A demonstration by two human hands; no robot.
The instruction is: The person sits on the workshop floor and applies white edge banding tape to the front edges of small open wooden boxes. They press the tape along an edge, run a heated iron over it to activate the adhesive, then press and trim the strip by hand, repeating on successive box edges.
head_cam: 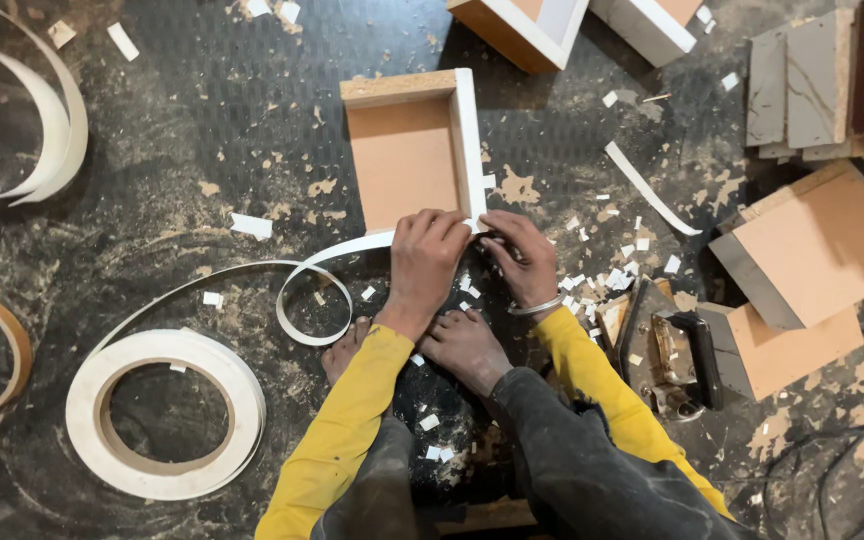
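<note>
Both grips, left hand (427,255) and right hand (522,255), press white edge band (342,248) against the empty wooden box (414,150).

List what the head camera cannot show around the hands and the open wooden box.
- Head view: near edge of the open chipboard box with white edging, covered by the left hand and right hand.
- White edge-banding strip: its end, under the left hand.
- Second box: cut off by the top edge.

One head camera looks almost straight down from above the seated person at the dark floor (202,120). It sits close: the sleeves fill the lower edge, the hands lie near centre, and the floor runs past every edge.
</note>
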